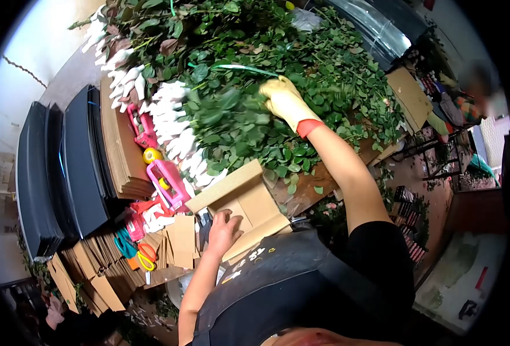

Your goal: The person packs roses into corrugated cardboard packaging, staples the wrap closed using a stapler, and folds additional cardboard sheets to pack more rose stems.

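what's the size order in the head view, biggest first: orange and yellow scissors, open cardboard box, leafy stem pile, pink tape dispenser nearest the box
1. leafy stem pile
2. open cardboard box
3. pink tape dispenser
4. orange and yellow scissors

That's apparent size only; distances from the camera differ.

Matt cardboard box [230, 185], smooth pink plastic tape dispenser [178, 195], glossy leaves [252, 135].

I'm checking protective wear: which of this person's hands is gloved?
The right hand, over the leafy stems: it wears a yellow glove with a red cuff. The left hand, at the cardboard box, is bare.
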Action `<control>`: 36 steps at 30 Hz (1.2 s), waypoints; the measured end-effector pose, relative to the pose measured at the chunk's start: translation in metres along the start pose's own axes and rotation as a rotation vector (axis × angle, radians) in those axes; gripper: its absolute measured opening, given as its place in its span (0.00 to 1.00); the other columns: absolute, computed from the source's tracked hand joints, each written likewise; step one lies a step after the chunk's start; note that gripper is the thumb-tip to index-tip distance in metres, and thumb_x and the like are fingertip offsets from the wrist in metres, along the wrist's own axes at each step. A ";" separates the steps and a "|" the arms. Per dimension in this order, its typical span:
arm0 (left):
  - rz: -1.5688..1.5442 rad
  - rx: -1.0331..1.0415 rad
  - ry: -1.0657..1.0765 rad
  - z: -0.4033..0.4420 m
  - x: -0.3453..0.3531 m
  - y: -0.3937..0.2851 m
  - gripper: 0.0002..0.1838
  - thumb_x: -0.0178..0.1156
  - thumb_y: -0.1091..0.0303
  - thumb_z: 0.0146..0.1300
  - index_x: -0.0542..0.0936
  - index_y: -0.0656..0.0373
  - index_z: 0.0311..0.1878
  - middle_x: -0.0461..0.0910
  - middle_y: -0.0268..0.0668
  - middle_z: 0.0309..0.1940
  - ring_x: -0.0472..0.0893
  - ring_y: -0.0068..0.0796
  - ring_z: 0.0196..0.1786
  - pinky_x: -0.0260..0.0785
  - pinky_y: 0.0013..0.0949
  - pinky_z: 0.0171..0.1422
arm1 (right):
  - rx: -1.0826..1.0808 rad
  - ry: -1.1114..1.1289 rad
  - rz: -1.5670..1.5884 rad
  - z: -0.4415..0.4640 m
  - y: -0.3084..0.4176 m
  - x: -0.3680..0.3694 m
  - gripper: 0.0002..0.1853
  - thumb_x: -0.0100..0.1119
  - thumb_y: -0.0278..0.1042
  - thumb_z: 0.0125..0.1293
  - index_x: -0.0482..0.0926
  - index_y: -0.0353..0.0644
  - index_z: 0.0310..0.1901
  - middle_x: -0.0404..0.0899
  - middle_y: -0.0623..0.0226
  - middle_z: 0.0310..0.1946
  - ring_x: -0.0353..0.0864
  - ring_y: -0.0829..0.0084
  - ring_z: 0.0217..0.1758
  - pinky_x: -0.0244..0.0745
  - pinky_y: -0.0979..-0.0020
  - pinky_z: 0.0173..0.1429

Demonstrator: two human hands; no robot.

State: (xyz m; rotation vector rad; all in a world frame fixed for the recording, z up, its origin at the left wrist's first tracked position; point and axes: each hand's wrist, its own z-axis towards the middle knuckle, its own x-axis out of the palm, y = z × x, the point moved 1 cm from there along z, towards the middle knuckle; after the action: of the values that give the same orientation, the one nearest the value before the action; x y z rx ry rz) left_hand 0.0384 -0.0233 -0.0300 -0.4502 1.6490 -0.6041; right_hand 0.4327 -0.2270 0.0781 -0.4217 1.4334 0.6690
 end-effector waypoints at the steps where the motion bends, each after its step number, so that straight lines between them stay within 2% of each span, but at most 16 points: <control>1: 0.005 0.002 -0.005 0.000 0.002 0.002 0.28 0.81 0.66 0.51 0.85 0.50 0.57 0.74 0.49 0.61 0.74 0.54 0.66 0.71 0.48 0.70 | -0.065 -0.189 0.090 -0.004 0.008 -0.028 0.19 0.69 0.30 0.62 0.87 0.54 0.55 0.86 0.67 0.61 0.80 0.62 0.70 0.61 0.51 0.84; 3: 0.006 -0.008 -0.011 0.001 0.001 0.000 0.28 0.80 0.66 0.50 0.86 0.49 0.57 0.75 0.48 0.62 0.74 0.53 0.66 0.72 0.47 0.70 | -0.184 -0.491 -0.103 -0.021 0.034 -0.086 0.19 0.69 0.29 0.61 0.88 0.56 0.54 0.85 0.69 0.62 0.78 0.65 0.72 0.58 0.53 0.85; 5: 0.007 -0.013 -0.008 0.000 0.002 0.001 0.28 0.81 0.67 0.49 0.86 0.49 0.57 0.74 0.48 0.62 0.74 0.53 0.66 0.72 0.47 0.70 | -0.227 -0.325 -0.174 -0.010 0.027 -0.070 0.18 0.71 0.30 0.60 0.89 0.56 0.53 0.86 0.69 0.61 0.78 0.67 0.72 0.59 0.54 0.84; 7: 0.025 0.000 0.020 0.001 -0.002 -0.002 0.29 0.81 0.67 0.49 0.85 0.48 0.57 0.74 0.48 0.62 0.74 0.53 0.66 0.72 0.47 0.70 | -0.011 0.211 -0.132 0.008 0.023 -0.059 0.18 0.71 0.30 0.59 0.90 0.55 0.51 0.87 0.68 0.59 0.80 0.67 0.69 0.59 0.54 0.83; 9: 0.022 0.004 0.014 0.003 -0.001 0.000 0.29 0.81 0.67 0.49 0.85 0.48 0.57 0.74 0.48 0.62 0.74 0.53 0.65 0.73 0.47 0.69 | -0.192 -0.527 -0.093 -0.011 0.021 -0.070 0.10 0.70 0.29 0.54 0.89 0.53 0.39 0.88 0.72 0.46 0.83 0.66 0.60 0.62 0.56 0.81; 12: 0.011 -0.006 -0.010 0.002 0.001 -0.001 0.28 0.80 0.67 0.50 0.85 0.48 0.58 0.74 0.47 0.61 0.74 0.52 0.65 0.73 0.48 0.68 | -0.203 -0.396 -0.106 -0.015 0.025 -0.025 0.07 0.67 0.27 0.55 0.88 0.50 0.35 0.86 0.72 0.40 0.82 0.67 0.54 0.59 0.55 0.84; 14: 0.042 0.020 0.008 0.002 -0.005 -0.006 0.28 0.80 0.68 0.50 0.85 0.49 0.58 0.74 0.47 0.61 0.75 0.53 0.65 0.73 0.48 0.68 | 0.003 -0.076 0.171 -0.009 0.019 0.009 0.08 0.63 0.26 0.59 0.88 0.52 0.36 0.86 0.73 0.36 0.84 0.68 0.52 0.56 0.55 0.86; 17: 0.032 0.006 -0.007 0.002 0.002 0.001 0.29 0.81 0.66 0.49 0.85 0.49 0.57 0.74 0.47 0.61 0.74 0.53 0.66 0.72 0.48 0.70 | -0.113 -0.415 -0.107 -0.028 0.051 -0.065 0.09 0.61 0.26 0.63 0.88 0.50 0.41 0.86 0.71 0.33 0.87 0.69 0.48 0.60 0.53 0.83; 19: 0.038 0.002 -0.011 0.002 0.002 -0.001 0.29 0.81 0.67 0.49 0.85 0.49 0.57 0.74 0.47 0.61 0.74 0.53 0.66 0.72 0.47 0.70 | -0.214 -0.570 -0.060 -0.038 0.056 -0.070 0.10 0.61 0.26 0.63 0.88 0.51 0.42 0.87 0.71 0.35 0.87 0.70 0.50 0.59 0.56 0.83; 21: 0.022 0.004 0.013 0.001 -0.001 -0.002 0.29 0.81 0.65 0.50 0.85 0.50 0.58 0.73 0.48 0.60 0.74 0.53 0.66 0.71 0.49 0.70 | -0.114 0.029 -0.316 -0.027 0.053 -0.039 0.14 0.61 0.29 0.68 0.85 0.47 0.54 0.89 0.70 0.40 0.87 0.67 0.55 0.56 0.52 0.84; 23: 0.035 0.014 0.011 0.002 -0.003 0.000 0.29 0.81 0.66 0.50 0.85 0.50 0.58 0.73 0.48 0.61 0.74 0.53 0.66 0.71 0.48 0.70 | 0.073 0.232 -0.325 -0.039 0.053 -0.039 0.24 0.64 0.31 0.68 0.78 0.46 0.66 0.88 0.64 0.54 0.84 0.63 0.61 0.53 0.52 0.86; 25: 0.031 0.008 -0.007 0.001 -0.001 -0.003 0.29 0.81 0.66 0.50 0.85 0.50 0.58 0.74 0.48 0.61 0.74 0.53 0.65 0.71 0.48 0.70 | -0.107 -0.005 -0.319 -0.058 0.050 -0.038 0.32 0.63 0.31 0.70 0.70 0.50 0.75 0.76 0.59 0.71 0.79 0.60 0.69 0.58 0.55 0.85; 27: 0.033 0.001 0.004 0.001 -0.003 -0.005 0.28 0.80 0.66 0.51 0.85 0.50 0.58 0.74 0.48 0.61 0.74 0.53 0.65 0.71 0.49 0.70 | 0.058 0.148 -0.084 -0.061 0.045 -0.068 0.28 0.68 0.36 0.69 0.76 0.50 0.71 0.80 0.57 0.66 0.82 0.56 0.66 0.72 0.54 0.78; 31: 0.010 -0.005 -0.011 0.001 -0.002 -0.002 0.29 0.81 0.66 0.50 0.85 0.49 0.58 0.74 0.47 0.61 0.74 0.53 0.65 0.71 0.49 0.70 | 0.034 -0.522 0.065 -0.088 0.003 -0.100 0.10 0.66 0.31 0.70 0.88 0.43 0.50 0.87 0.60 0.58 0.85 0.58 0.61 0.80 0.59 0.69; 34: 0.002 -0.006 -0.006 0.001 0.000 -0.002 0.28 0.81 0.66 0.50 0.85 0.49 0.58 0.74 0.47 0.60 0.74 0.53 0.65 0.71 0.49 0.69 | 0.081 0.034 0.183 -0.088 0.040 -0.105 0.09 0.67 0.32 0.69 0.89 0.45 0.49 0.89 0.62 0.52 0.86 0.62 0.58 0.80 0.62 0.69; 36: -0.003 -0.019 0.010 0.001 -0.002 -0.003 0.28 0.81 0.66 0.51 0.85 0.50 0.58 0.74 0.47 0.61 0.74 0.53 0.65 0.71 0.49 0.69 | -0.127 0.007 -0.028 -0.080 0.042 -0.058 0.10 0.69 0.37 0.69 0.89 0.47 0.50 0.87 0.63 0.58 0.83 0.66 0.63 0.72 0.62 0.77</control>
State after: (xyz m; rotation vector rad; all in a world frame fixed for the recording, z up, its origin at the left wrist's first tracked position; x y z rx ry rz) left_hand 0.0400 -0.0243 -0.0267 -0.4644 1.6652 -0.5938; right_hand 0.3439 -0.2565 0.1319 -0.5429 1.3932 0.7389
